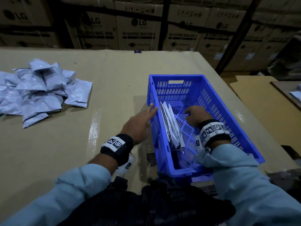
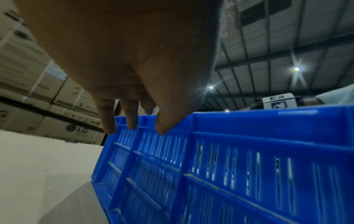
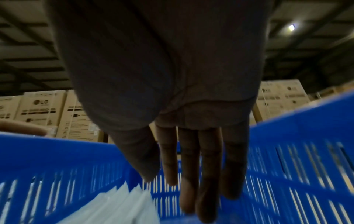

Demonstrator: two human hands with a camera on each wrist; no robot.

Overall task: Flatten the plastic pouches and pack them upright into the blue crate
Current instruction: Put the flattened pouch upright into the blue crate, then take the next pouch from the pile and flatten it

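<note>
A blue slotted crate [image 1: 228, 103] stands on the cardboard-covered table, right of centre. A few flattened pale pouches [image 1: 171, 126] stand on edge along its left wall, and they show at the bottom left of the right wrist view as pouches [image 3: 118, 203]. My left hand [image 1: 140, 123] reaches to the crate's left rim with straight fingers [image 2: 132, 119] touching it and holds nothing. My right hand [image 1: 193, 115] is inside the crate just right of the pouches, its fingers [image 3: 206, 174] straight and pointing down, empty. A heap of loose pale pouches [image 1: 37, 92] lies at the far left.
Stacked washing machine cartons [image 1: 138, 30] line the back behind the table. A second cardboard surface [image 1: 260, 101] sits to the right with a pouch at its far edge. A dark bag [image 1: 146, 206] hangs at my front, near the table's front edge.
</note>
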